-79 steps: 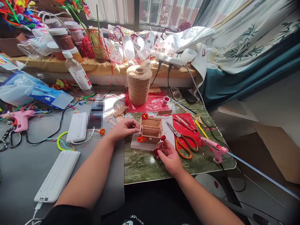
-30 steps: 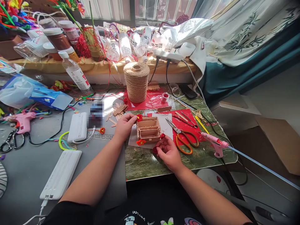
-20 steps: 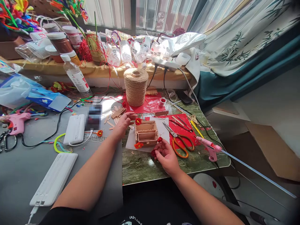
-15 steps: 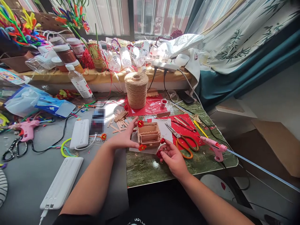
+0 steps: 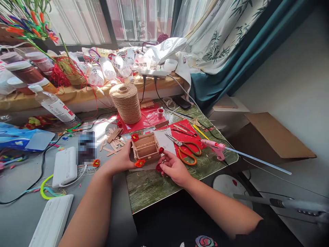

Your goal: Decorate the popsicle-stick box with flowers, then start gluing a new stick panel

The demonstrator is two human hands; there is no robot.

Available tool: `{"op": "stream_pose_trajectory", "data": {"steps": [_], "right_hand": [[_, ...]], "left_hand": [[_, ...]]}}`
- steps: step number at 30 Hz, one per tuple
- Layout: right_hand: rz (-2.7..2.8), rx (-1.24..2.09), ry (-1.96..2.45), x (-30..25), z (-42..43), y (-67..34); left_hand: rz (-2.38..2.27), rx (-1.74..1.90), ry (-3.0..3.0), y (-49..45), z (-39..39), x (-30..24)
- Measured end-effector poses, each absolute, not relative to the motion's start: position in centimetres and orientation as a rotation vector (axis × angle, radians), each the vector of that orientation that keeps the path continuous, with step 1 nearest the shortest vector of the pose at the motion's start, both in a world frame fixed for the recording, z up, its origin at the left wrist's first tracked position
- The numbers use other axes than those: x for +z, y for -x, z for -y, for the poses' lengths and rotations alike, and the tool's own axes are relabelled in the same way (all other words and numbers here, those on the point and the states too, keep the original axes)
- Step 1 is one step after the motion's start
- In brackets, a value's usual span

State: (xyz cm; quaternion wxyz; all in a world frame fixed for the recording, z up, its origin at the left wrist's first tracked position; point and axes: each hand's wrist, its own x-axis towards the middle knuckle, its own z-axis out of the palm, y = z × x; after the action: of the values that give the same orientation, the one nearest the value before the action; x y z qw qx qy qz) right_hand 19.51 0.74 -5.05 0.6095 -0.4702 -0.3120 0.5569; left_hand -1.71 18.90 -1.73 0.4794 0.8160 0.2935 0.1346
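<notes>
A small box of wooden craft sticks (image 5: 146, 148), with dividers inside, rests on white paper. My left hand (image 5: 117, 165) grips its left side, thumb near the front corner and fingers partly hidden behind. Fuzzy flowers sit on its left corners: a red-orange one (image 5: 135, 137) at the back and an orange one (image 5: 140, 163) in front. At the right side, a dark red flower (image 5: 161, 150) touches the box near my right fingertips. My right hand (image 5: 176, 170) is closed, pinching another dark red flower (image 5: 159, 167) just off the front right corner.
Orange-handled scissors (image 5: 189, 151) and a pink glue gun (image 5: 216, 148) with a long glue stick lie to the right. Behind stand a twine spool (image 5: 125, 103) and loose craft sticks (image 5: 113, 140). White power banks (image 5: 64, 166) and an orange flower (image 5: 96, 163) are at left.
The camera has turned to the right, so everything appears further left. Both hands stay at the box, and the right hand still pinches the dark red flower.
</notes>
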Motion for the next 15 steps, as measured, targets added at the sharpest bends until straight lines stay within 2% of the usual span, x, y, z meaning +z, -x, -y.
{"op": "stream_pose_trajectory", "data": {"steps": [9,15], "right_hand": [[0.839,1.434,0.786,1.4,-1.8,-20.9],[0.681,1.289,0.773,2.0,-2.4,-20.6]], "left_hand": [[-0.637,0.589,-1.407,1.8,-19.7,-3.1],[-0.588,0.663,-1.078,0.7,-18.7,-3.0]]}}
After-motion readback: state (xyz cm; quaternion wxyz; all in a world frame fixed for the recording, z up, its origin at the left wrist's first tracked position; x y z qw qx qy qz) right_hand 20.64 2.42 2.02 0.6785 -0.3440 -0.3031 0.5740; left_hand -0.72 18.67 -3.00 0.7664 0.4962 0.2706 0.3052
